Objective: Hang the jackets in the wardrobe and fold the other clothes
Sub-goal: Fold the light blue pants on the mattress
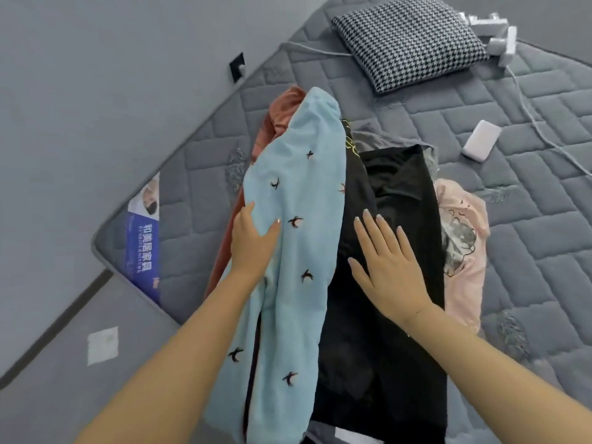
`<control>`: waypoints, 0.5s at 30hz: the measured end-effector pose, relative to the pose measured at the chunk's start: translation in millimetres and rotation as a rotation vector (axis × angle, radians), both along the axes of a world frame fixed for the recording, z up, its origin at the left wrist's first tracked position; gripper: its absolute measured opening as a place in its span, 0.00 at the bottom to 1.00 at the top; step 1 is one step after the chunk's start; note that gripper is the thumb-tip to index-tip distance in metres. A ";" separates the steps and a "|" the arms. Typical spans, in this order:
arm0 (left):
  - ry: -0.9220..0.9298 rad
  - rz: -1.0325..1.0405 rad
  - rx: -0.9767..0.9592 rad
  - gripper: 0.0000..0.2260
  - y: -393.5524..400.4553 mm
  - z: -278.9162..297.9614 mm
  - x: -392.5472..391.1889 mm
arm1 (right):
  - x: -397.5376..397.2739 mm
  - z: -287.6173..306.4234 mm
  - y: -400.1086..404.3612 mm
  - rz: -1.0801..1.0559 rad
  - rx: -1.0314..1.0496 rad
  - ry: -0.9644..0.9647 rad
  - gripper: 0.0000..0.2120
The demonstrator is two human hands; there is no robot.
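While both hands lie flat w/ fingers straight, nothing is being grabbed. Left hand (254, 241) rests on the light blue top (298, 193), the one w/ little dark birds on it, thumb out to the side. Right hand (384, 257) presses on the black garment (400, 187), fingers spread apart. Blue top lies long under the left hand and runs past it both ways, its edge over the black one. An orange-red cloth (278, 113) peeks out beyond the left hand's fingertips and along its outer side. A pink top (464, 251) w/ a drawing sits just beside the right hand, on the outer side. All clothes lie on the gray quilted mattress (528, 219). Far past the right hand's fingers is a checked pillow (413, 43), and a small white box (480, 141) well off to its outer side, near a white cable (525, 104).
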State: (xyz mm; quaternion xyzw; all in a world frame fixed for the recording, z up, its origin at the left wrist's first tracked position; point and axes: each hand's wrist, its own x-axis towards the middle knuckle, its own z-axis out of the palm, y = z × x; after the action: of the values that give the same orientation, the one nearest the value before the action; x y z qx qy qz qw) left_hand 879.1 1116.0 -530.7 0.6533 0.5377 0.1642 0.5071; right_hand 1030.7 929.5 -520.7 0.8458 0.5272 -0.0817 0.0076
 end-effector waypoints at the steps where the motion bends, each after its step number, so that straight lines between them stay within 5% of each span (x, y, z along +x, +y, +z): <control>1: -0.069 0.102 -0.122 0.27 18.8 -15.4 11.2 | 2.0 -14.0 9.9 -0.009 -0.006 0.016 0.32; 4: -0.253 0.435 -0.471 0.35 66.4 -54.2 44.4 | 7.3 -50.7 27.7 -0.048 -0.003 0.081 0.32; 6: -0.271 0.474 -0.473 0.34 88.1 -74.3 61.8 | 9.3 -67.5 28.6 -0.096 0.011 0.141 0.31; 8: -0.319 0.432 -0.406 0.24 100.8 -84.3 74.4 | 11.2 -77.7 24.7 -0.142 0.041 0.245 0.29; 11: -0.338 0.172 -0.335 0.07 92.9 -78.0 85.5 | 18.9 -77.3 18.9 -0.316 0.167 0.636 0.25; 15: -0.213 -0.399 -0.128 0.08 44.1 -48.8 82.4 | 44.3 -49.2 37.4 -0.748 0.534 1.041 0.18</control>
State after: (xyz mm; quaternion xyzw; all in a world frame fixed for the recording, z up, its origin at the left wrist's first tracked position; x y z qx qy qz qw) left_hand 961.5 1160.1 -579.5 0.6921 0.3505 0.0944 0.6239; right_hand 1075.1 966.9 -569.9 0.7942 0.1375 -0.3414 -0.4835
